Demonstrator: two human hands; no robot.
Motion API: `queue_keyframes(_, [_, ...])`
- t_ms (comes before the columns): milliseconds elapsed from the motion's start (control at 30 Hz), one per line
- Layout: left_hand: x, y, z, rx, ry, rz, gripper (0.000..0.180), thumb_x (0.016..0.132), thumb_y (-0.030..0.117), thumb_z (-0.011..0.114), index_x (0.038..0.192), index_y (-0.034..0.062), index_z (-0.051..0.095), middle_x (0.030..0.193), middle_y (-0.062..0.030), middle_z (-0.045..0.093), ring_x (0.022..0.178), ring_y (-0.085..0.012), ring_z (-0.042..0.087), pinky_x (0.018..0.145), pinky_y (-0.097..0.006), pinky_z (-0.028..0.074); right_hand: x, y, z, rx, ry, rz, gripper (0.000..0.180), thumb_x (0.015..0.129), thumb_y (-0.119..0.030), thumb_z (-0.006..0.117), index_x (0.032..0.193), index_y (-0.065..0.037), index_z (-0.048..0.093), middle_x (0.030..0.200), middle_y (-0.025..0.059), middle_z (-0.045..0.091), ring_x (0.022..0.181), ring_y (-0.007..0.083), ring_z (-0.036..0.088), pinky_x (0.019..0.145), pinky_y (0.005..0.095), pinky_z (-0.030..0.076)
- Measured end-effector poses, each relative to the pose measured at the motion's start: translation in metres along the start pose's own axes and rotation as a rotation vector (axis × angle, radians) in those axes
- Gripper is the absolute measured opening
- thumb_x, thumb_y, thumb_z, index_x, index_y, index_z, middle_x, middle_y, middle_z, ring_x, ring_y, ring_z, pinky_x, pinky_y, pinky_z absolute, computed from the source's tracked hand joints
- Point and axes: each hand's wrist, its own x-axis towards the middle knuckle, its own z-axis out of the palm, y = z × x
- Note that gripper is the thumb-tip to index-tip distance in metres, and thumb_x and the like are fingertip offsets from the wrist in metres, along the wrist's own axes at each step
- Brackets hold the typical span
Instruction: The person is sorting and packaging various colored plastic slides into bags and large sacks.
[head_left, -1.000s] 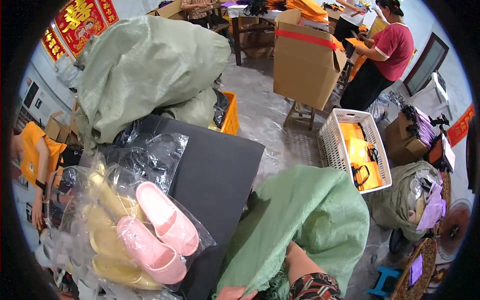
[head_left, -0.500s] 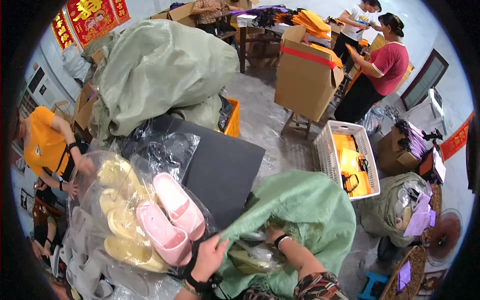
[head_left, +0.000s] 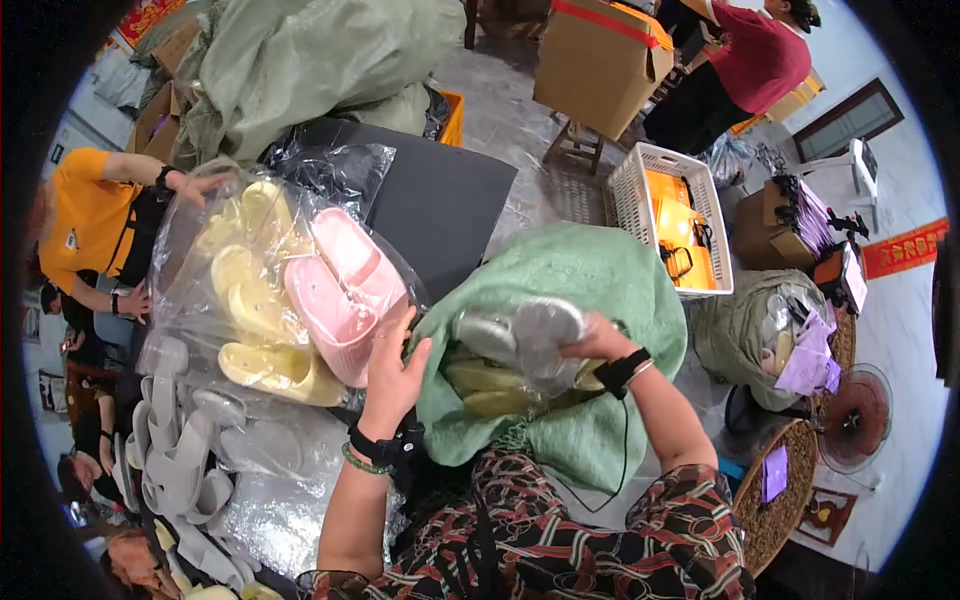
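My right hand [head_left: 600, 340] is closed on a pair of grey slippers [head_left: 548, 325] in clear plastic, held over the mouth of a green woven sack [head_left: 590, 265]. Inside that sack, yellow slippers [head_left: 490, 385] in plastic are partly hidden. My left hand [head_left: 395, 360] is open with fingers spread, between the sack's left rim and a pair of pink slippers [head_left: 345, 290]. The pink slippers and several yellow slippers [head_left: 250, 290] are in or under a big clear bag [head_left: 175, 260]; I cannot tell which.
A co-worker in an orange shirt [head_left: 85, 215] has both hands at the clear bag. Loose grey slippers [head_left: 175, 440] lie at lower left. A black board [head_left: 440, 190] is beyond the sack. At right stand a white crate [head_left: 620, 195] of orange bags and another stuffed sack [head_left: 725, 330].
My right hand has come up out of the green sack with the grey slippers. My left hand has let go of the sack's rim. The view has tilted lower.
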Motion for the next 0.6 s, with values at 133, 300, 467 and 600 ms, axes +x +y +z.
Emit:
queue_keyframes(133, [-0.042,0.005,-0.037,-0.031,0.033,0.071,0.043,0.089,0.011,0.065,0.129,0.0029,0.054,0.119,-0.0155,0.058,0.099,-0.0288,0.058,0.09,-0.037,0.046,-0.032,-0.069,-0.043,0.193,0.136,0.04,0.064,0.063,-0.012,0.085,0.123,-0.005,0.061,0.111,0.0044,0.068,0.099,0.0164,0.062,0.093,0.0325,0.049])
queue_keyframes(300, [-0.113,0.006,-0.084,-0.116,0.02,0.037,0.04,0.09,0.005,0.062,0.13,0.0008,0.054,0.119,-0.0146,0.059,0.1,-0.0211,0.062,0.083,-0.03,0.051,-0.076,-0.151,-0.105,0.103,0.233,-0.02,0.062,0.068,-0.015,0.083,0.124,-0.002,0.058,0.118,0.0064,0.064,0.109,0.0166,0.058,0.098,0.0326,0.046])
queue_keyframes(467, [-0.188,0.0,-0.121,-0.169,0.088,0.013,0.039,0.09,0.005,0.063,0.128,0.0041,0.058,0.112,-0.0117,0.063,0.091,-0.0172,0.066,0.081,-0.029,0.052,-0.109,-0.264,-0.14,0.183,0.316,-0.009,0.052,0.065,-0.012,0.078,0.113,0.002,0.063,0.103,0.0043,0.066,0.093,0.0173,0.061,0.083,0.0322,0.051])
queue_keyframes(600, [-0.237,-0.011,-0.15,-0.201,0.129,-0.026,0.037,0.09,0.005,0.063,0.127,0.0055,0.059,0.111,-0.0119,0.064,0.089,-0.0183,0.066,0.081,-0.03,0.052,-0.103,-0.333,-0.16,-0.052,0.445,-0.26,0.042,0.076,-0.027,0.063,0.105,0.002,0.065,0.091,0.0074,0.067,0.08,0.0177,0.062,0.074,0.0314,0.051])
